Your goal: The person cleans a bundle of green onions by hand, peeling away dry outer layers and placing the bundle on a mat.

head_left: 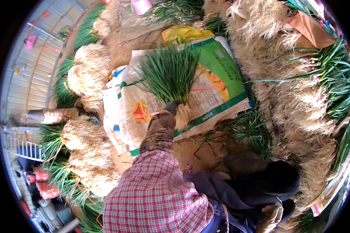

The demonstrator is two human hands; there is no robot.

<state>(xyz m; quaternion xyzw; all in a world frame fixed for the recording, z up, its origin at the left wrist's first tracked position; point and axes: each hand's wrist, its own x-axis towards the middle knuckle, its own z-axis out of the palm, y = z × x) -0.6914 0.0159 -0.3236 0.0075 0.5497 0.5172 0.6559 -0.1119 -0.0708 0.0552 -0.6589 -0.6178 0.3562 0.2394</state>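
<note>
My left hand [172, 107], in a dark glove, is wrapped round the lower end of a bunch of green onions [169, 75]. The leaves fan out away from me, and the pale roots [182, 117] stick out on my side of the hand. The bunch lies over flattened woven sacks [217, 106], white and green with printing. An orange-pink string [146, 115] runs across the sacks, partly hidden by the bunch. Low on the right, beside my dark-clothed knee, my right hand [271, 218] wears a tan glove. Its fingers are bent together, with a thin pale bit at their tips.
Tied onion bunches [90, 77] are stacked along the left, roots inward. A large pile of rooted onions [280, 89] fills the right side. Loose green leaves [252, 132] litter the soil at right. Behind the sacks are a yellow bag [186, 34] and a pink object [141, 6].
</note>
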